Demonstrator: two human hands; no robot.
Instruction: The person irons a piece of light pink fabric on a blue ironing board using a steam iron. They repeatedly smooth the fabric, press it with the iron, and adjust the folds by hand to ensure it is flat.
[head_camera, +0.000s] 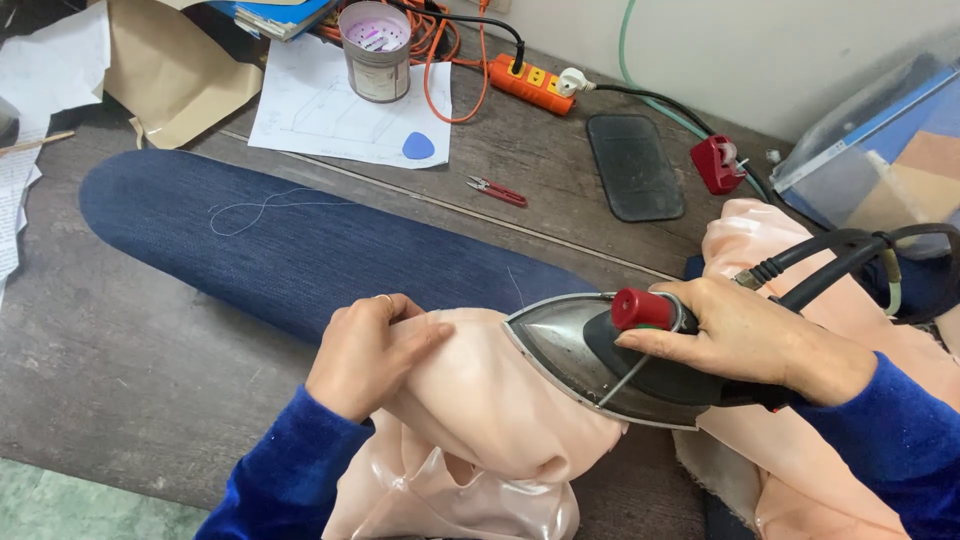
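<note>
— Pressing down, is it? Where does the iron (590, 365) sit?

— On the peach cloth (480, 400), which is draped over the near end of the blue pad (280, 240). The right hand (740, 335) is wrapped round the black handle, fingers curled tight, thumb near the red knob (640, 308). The nose points left, toward the other hand.

— And the left hand (365, 350)?

— It lies on the cloth just ahead of the iron's tip, fingers bent and bunching a fold. I'd judge it holds the cloth taut over the pad's curve so the plate meets a smooth face. It stays apart from the metal, not touching it.

— Why the long pad?

— It seems to serve as a narrow pressing board on the table (130, 370), so loose cloth can hang off both sides; the rest is heaped at the right and spills over the near edge.

— The cord?

— The iron's cable (840, 250) loops off to the right, clear of the plate. Farther back, well apart, lie red snips (497, 190), a dark mat (635, 165), an orange power strip (525, 80), a tin (375, 50) and a paper sheet (330, 110).
</note>
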